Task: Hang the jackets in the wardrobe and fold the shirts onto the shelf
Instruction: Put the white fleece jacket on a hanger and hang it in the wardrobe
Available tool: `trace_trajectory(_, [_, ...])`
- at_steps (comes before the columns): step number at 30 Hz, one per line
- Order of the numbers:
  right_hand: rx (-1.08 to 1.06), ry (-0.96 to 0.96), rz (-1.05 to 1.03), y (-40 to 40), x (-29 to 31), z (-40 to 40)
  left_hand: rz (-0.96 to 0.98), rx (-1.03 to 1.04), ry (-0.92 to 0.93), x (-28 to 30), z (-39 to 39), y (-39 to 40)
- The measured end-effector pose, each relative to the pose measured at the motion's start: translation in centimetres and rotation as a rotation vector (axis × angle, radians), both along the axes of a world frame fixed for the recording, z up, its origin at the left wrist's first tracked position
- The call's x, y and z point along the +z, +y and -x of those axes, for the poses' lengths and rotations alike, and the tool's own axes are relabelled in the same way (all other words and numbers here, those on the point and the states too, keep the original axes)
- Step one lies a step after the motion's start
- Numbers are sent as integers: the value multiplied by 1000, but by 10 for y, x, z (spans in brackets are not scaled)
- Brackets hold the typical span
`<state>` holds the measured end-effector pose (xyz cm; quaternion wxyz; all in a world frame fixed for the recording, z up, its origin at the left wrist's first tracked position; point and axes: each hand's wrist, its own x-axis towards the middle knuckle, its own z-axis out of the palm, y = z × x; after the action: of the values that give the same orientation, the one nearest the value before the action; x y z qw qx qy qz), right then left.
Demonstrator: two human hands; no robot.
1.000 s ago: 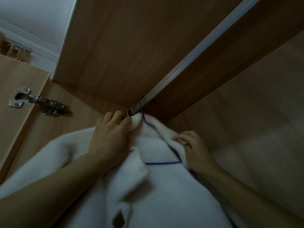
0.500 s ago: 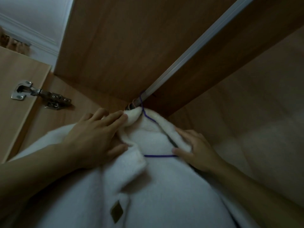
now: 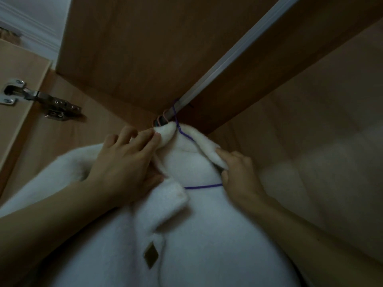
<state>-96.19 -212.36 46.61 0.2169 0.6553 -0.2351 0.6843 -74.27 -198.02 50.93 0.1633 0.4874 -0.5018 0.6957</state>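
Wardrobe (image 3: 145, 48) interior fills the frame, brown wood panels, lighter panel at right. Wardrobe door (image 3: 18, 83) at left edge, pale wood, metal hinge (image 3: 41, 100) in the left-middle of the frame. Hanging rail (image 3: 238, 48) runs diagonally from top right down to frame centre, silver.

White fleece jacket (image 3: 196, 235) takes up the lower centre and lower left, fuzzy fabric, hanging on a purple wire hanger (image 3: 203, 186); hanger hook loops over the rail at frame centre, its bottom bar shows as a thin line across the open neck of the jacket. Brown diamond-shaped toggle button (image 3: 151, 254) low on the front, centre bottom. One more hanger hook, pinkish, visible on the rail just behind the purple one; blurred.

Left hand (image 3: 124, 168) comes in from the lower left, lies on the jacket's left collar and shoulder. Fingers (image 3: 145, 141) mostly straight, spread a bit, tips touching the rolled collar edge just below the rail. Thumb tucked under at the lapel fold; cannot tell whether it pinches the fabric.

Right hand (image 3: 240, 175) comes in from the lower right, on the right collar flap. Index finger extended along the flap edge, other fingers curled, thumb beneath the flap, so the flap is pinched between thumb and fingers. Thumb sits just beside the end of the hanger bar.
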Motion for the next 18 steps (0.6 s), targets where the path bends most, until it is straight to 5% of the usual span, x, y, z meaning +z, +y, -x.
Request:
trace_trajectory(11, [141,-12,44,61,5,-41,18,-43,20,-3,1,-8])
trace_trajectory(18, [260,114,-83,29,-11,-9,25,-44,31,-7,9,-2])
